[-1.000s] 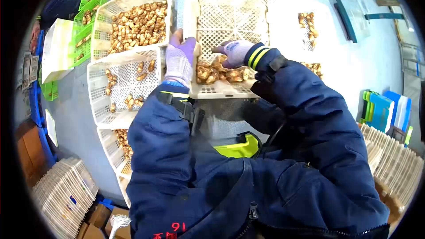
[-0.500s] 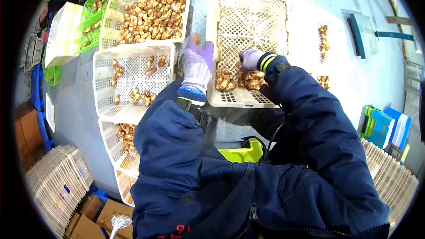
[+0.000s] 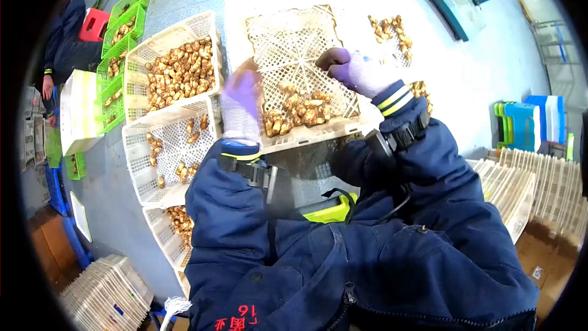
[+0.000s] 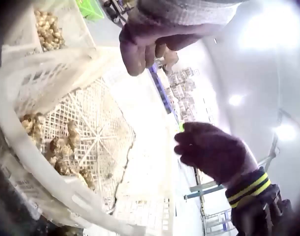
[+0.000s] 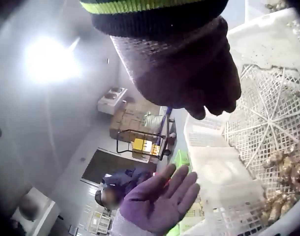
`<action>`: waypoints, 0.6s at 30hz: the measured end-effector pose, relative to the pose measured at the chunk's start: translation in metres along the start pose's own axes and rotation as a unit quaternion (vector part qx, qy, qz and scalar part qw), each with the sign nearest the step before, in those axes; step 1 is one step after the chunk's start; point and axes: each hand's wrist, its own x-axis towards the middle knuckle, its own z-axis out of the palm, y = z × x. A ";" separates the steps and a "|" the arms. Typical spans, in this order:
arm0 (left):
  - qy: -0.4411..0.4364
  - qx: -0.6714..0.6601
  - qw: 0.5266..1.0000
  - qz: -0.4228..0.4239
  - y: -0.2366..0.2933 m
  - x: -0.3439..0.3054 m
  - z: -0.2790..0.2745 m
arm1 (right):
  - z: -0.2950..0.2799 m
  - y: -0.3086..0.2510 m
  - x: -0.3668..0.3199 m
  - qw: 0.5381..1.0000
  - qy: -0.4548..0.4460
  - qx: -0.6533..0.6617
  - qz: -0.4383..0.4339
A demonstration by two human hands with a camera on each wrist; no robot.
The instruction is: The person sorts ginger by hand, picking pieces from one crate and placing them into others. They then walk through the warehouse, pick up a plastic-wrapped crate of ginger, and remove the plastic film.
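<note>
A white mesh crate [image 3: 300, 141] stands in front of me, with a pile of brown-and-cream mushrooms [image 3: 297, 113] at its near end. My left hand [image 3: 242, 101], in a purple-and-white glove, is raised over the crate's left side. Its palm and extended fingers show as the left hand [image 5: 162, 201] in the right wrist view. Above the crate's right side is my gloved right hand [image 3: 361, 73], fingers loosely bent. The left wrist view shows this right hand [image 4: 214, 152] apart from the mushrooms, with nothing visible in it.
On the left are a crate full of mushrooms [image 3: 180, 73] and a crate with a few mushrooms [image 3: 168, 190]. Green baskets [image 3: 131, 21] stand beyond them. More mushrooms [image 3: 392, 34] lie at the right. Stacked white crates [image 3: 539, 184] stand at lower right. Another person [image 3: 67, 43] is at far left.
My right hand has come up off the mushrooms and over to the crate's right side. The pile now lies more spread out. The head view has shifted; my left hand stays by the crate's left side.
</note>
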 end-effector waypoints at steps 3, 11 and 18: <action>0.037 0.041 0.994 0.097 0.058 -0.022 0.011 | 0.017 0.013 0.015 0.977 -0.061 -0.205 0.018; 0.019 -0.071 0.994 0.083 0.078 -0.025 0.006 | 0.063 0.036 0.144 0.928 -0.089 -0.354 0.072; 0.001 -0.078 0.996 0.048 0.087 -0.024 -0.006 | 0.105 0.082 0.185 0.899 -0.030 -0.433 0.064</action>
